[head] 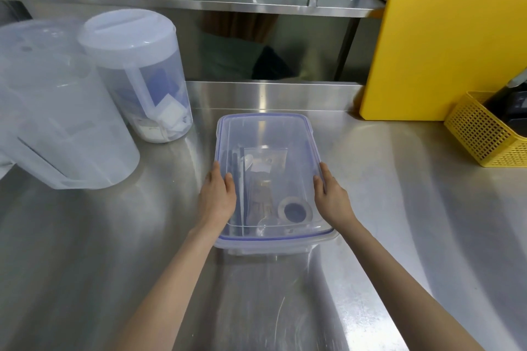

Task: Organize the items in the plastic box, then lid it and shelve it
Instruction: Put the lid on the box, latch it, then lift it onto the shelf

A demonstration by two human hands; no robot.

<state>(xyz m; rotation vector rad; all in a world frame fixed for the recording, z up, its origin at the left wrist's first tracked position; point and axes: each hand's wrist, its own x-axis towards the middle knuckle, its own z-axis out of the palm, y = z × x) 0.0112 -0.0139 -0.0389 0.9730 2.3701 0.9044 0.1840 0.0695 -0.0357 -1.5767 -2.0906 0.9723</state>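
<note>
Items packed, lid (265, 134) seated on plastic box (273, 242); left hand (218, 196), right hand (330, 196) fingers spread flat, pressing lid edges. Shelving left.

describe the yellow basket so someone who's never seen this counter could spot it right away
Find the steel counter, then the big yellow board leaning at its back right. The basket sits just in front of it: the only yellow thing with a mesh of holes, holding dark items.

L hand (218, 198) & R hand (332, 196) flat, palms down, fingers fwd, both arms outstretched
</note>
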